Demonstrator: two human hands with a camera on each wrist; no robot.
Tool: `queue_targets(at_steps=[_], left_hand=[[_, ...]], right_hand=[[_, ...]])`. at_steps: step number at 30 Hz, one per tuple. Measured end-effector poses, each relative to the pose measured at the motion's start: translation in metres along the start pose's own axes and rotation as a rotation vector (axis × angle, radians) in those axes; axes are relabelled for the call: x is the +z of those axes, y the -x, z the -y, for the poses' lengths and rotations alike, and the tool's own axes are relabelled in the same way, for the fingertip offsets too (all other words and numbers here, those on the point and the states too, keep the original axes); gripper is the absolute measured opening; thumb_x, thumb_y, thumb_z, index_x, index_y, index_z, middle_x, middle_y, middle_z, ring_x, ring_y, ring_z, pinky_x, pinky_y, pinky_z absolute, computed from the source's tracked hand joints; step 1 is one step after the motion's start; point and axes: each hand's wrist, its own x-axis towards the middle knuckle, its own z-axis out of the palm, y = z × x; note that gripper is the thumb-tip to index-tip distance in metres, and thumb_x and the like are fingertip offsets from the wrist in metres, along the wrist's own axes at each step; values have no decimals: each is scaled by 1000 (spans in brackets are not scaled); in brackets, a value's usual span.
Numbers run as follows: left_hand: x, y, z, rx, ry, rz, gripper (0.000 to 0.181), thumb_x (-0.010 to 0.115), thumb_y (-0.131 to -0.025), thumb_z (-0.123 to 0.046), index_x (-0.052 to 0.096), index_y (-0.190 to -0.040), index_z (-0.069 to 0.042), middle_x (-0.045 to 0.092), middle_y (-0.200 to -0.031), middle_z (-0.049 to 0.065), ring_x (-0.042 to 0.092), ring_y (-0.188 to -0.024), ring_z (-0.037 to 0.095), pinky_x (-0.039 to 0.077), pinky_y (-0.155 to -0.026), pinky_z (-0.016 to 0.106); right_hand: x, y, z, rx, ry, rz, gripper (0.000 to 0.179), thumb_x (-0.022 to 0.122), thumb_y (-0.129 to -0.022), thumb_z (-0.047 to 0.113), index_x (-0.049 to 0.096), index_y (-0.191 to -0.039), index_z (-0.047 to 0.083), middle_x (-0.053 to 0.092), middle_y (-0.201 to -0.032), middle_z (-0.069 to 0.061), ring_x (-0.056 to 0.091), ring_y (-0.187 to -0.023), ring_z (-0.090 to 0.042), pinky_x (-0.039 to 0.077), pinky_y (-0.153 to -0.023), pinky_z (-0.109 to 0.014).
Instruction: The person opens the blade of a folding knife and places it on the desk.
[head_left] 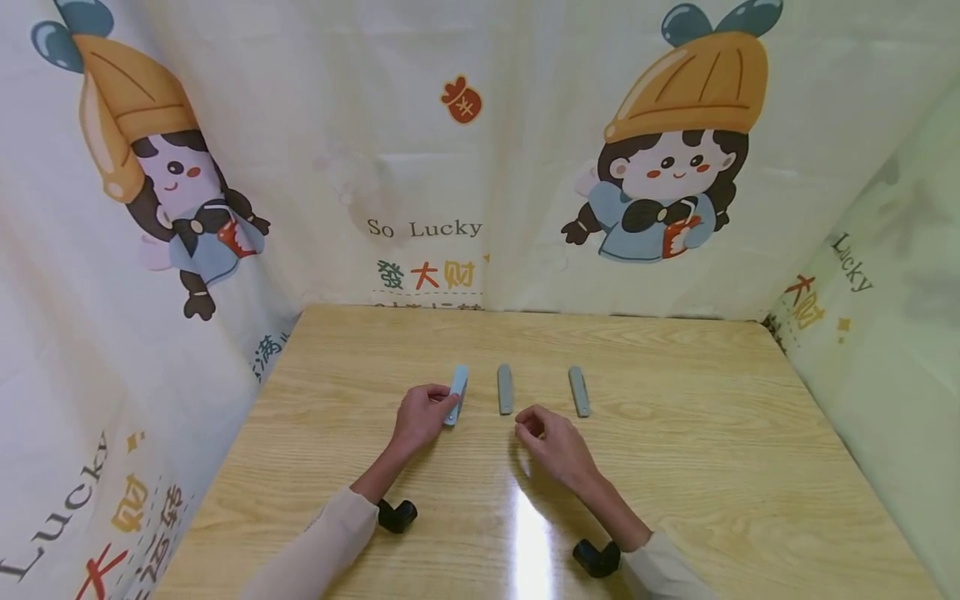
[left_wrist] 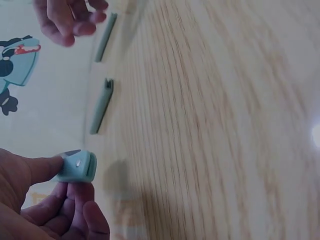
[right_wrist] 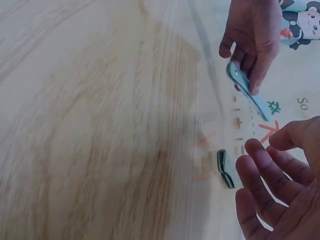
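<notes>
Head view: left fingers point(head_left: 433, 390) pinch a slim blue piece, right fingers point(head_left: 534, 411) loosely bent.

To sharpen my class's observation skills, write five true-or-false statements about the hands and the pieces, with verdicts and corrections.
1. The left hand holds the pale blue piece. True.
2. Each hand holds something. False: the right hand is empty.
3. Two grey pieces lie on the wooden table. True.
4. In the head view, the pale blue piece is between the grey ones. False: it is left of both.
5. Both sleeves are light-coloured. True.
</notes>
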Motion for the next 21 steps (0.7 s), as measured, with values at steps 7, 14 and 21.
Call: queue_targets(at_steps=[7,14,21], left_hand=[[8,11,-7,20,67,70,25,70,-97,-15,74,-108,7,70,-87,7,63,-76,16,50,-64,29],[15,18,-15,42,182,147,22,71,-97,-10,73,-104,10,72,-88,11,66,-76,16,55,-65,30],[14,30,-20,32,258,262,23,69,-98,-10,72,-106,11,73,-92,13,68,-80,17,57,-73,41]], right_hand=[[3,-4,0,-10,-57,-14,12,68,-97,11,73,-106,5,67,-83,6,62,-74,-11,49,-62,-29],[9,-9,3,-38,-47,-3,16,67,-100,14,74,-111,4,69,-88,7,65,-81,-12,53,-69,-30],[17,-14,10,-6,-299,77,23,63,-103,19,72,-111,0,72,-96,-11,68,-88,-31,53,-71,-31]])
